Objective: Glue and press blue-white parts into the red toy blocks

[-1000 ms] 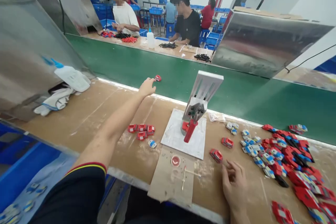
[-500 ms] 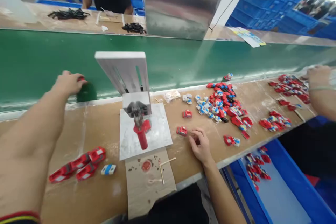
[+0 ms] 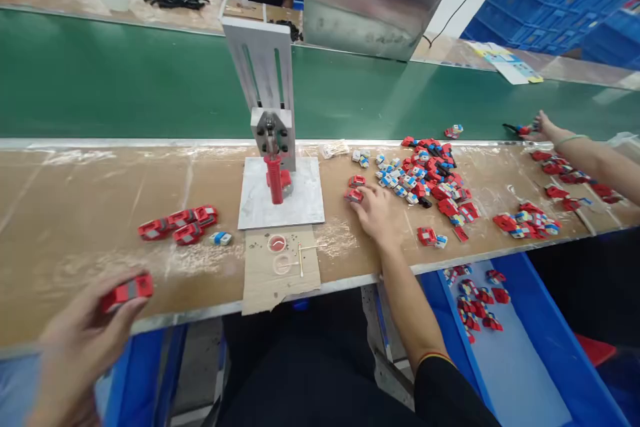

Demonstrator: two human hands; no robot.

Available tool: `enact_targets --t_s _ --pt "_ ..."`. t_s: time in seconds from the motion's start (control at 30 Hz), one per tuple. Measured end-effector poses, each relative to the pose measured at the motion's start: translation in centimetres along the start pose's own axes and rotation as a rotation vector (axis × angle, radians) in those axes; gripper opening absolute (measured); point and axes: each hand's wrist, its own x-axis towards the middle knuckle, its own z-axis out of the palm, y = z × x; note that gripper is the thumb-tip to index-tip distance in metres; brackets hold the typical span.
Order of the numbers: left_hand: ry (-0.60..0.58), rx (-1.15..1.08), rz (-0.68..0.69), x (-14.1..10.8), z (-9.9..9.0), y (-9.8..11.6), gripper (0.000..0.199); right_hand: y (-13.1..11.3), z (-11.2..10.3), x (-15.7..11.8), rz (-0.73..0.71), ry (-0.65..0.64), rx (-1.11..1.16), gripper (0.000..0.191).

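Our left hand (image 3: 83,340) was closed round a red plastic car-shaped piece with a grey band (image 3: 134,290), gripped between thumb and fingers over the near left edge of the brown bench (image 3: 115,187), its long axis running roughly left to right. Our right hand (image 3: 377,217) had its fingertips at a small red car-shaped piece (image 3: 354,195), which lay on the bench to the hand's far left side; we could not tell whether they pinched it. Just beyond sat a second small red piece (image 3: 357,181), near it. The upright metal clamp with a red handle (image 3: 274,177), on its pale square plate (image 3: 250,210), stood between our hands, with the right one clearly nearer.
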Motion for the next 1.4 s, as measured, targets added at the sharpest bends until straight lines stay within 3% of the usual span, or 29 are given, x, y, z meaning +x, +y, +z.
enact_targets --t_s 0.1,0.2,0.3,0.4,0.5,0.57,0.63,0.67,0.73,0.83,0.93,1.0,1.1,1.2,1.27,1.33,1.4 --pt "0.080 -0.150 -0.153 -4.7 1.7 1.0 0.027 1.0 -0.7 3.2 -0.113 -0.071 -0.051 0.034" --pt "0.161 -0.209 -0.203 -6.0 3.3 1.4 0.017 1.5 -0.4 5.1 -0.219 -0.177 -0.015 0.030" --pt "0.153 -0.251 -0.181 -5.6 4.1 1.4 0.024 2.3 -0.6 4.3 -0.267 -0.182 0.005 0.031" --pt "0.093 -0.307 -0.131 -4.6 4.5 1.3 0.030 1.8 -2.5 1.3 -0.273 -0.032 0.053 0.035" --pt "0.065 -0.342 -0.124 -3.6 4.9 0.8 0.034 -3.6 -5.0 -3.1 -0.361 0.190 0.241 0.029" --pt "0.110 -0.383 -0.180 -3.0 5.0 0.2 0.040 -10.2 -5.1 -6.5 -0.551 0.070 0.366 0.028" --pt "0.280 -0.499 -0.284 -2.6 4.9 -0.4 0.048 -17.5 -2.9 -9.4 -0.736 -0.164 0.390 0.027" --pt "0.411 -0.583 -0.336 -2.4 4.7 -0.6 0.052 -20.8 -0.9 -10.5 -0.803 -0.278 0.381 0.025" --pt "0.669 -0.733 -0.398 -2.3 4.0 -0.8 0.058 -25.9 4.3 -11.6 -0.836 -0.377 0.284 0.026" --pt "0.841 -0.841 -0.410 -2.9 2.2 -0.4 0.060 -29.8 12.4 -10.8 -0.608 -0.402 0.060 0.023" --pt "0.841 -0.930 -0.419 -4.2 1.0 0.6 0.058 -31.1 16.6 -9.4 -0.479 -0.375 -0.007 0.026" --pt "0.815 -0.973 -0.413 -5.0 1.0 1.4 0.057 -31.1 16.2 -9.4 -0.431 -0.310 -0.022 0.039" --pt "0.733 -1.026 -0.408 -6.2 1.9 2.7 0.059 -28.5 11.6 -11.1 -0.545 -0.127 0.068 0.050" --pt "0.509 -1.061 -0.439 -7.1 3.5 4.3 0.060 -22.5 5.1 -13.4 -0.683 0.137 0.240 0.034" --pt "0.313 -1.056 -0.447 -7.5 4.8 5.5 0.057 -18.0 1.9 -14.0 -0.559 0.303 0.218 0.029" --pt "0.153 -1.047 -0.424 -7.6 6.1 6.8 0.052 -14.5 0.4 -13.5 -0.351 0.233 0.202 0.028" --pt "0.047 -1.040 -0.395 -7.3 7.5 7.9 0.050 -12.4 0.6 -12.4 -0.208 0.067 0.227 0.033"
